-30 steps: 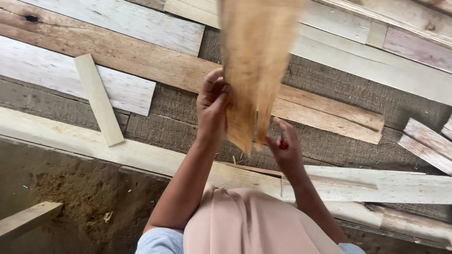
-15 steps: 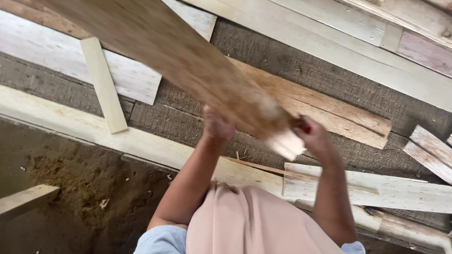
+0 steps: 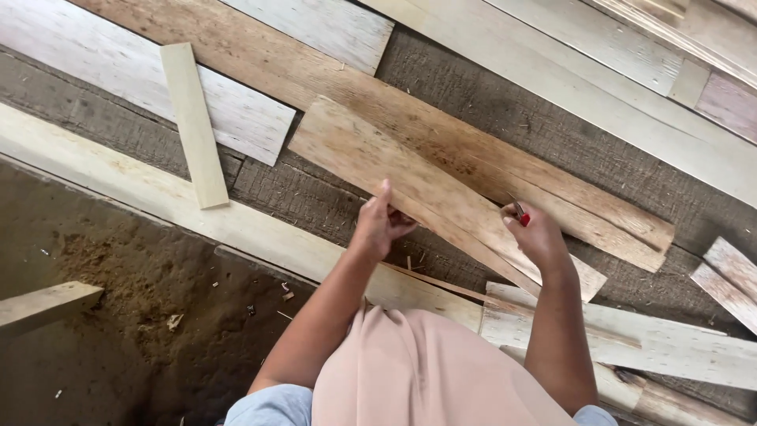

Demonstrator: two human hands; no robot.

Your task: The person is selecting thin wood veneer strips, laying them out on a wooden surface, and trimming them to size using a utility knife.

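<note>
A thin brown wooden plank [image 3: 410,177] lies slanted, low over the boards on the ground, from upper left to lower right. My left hand [image 3: 380,222] grips its near edge around the middle, thumb raised. My right hand [image 3: 538,237] rests at the plank's near edge further right, fingers closed around a small red-tipped tool [image 3: 522,216]. My pink-clothed lap [image 3: 418,371] fills the bottom of the view.
Several long pale and brown boards [image 3: 552,87] lie side by side on dark matting. A short pale slat [image 3: 194,122] lies across a whitish board at left. Bare dirt ground [image 3: 118,315] is at lower left, with a plank end [image 3: 43,304] on it.
The plank stood upright in front of me, then swung down to the left. It is now low and flat over the boards, with both hands still at its near edge.
</note>
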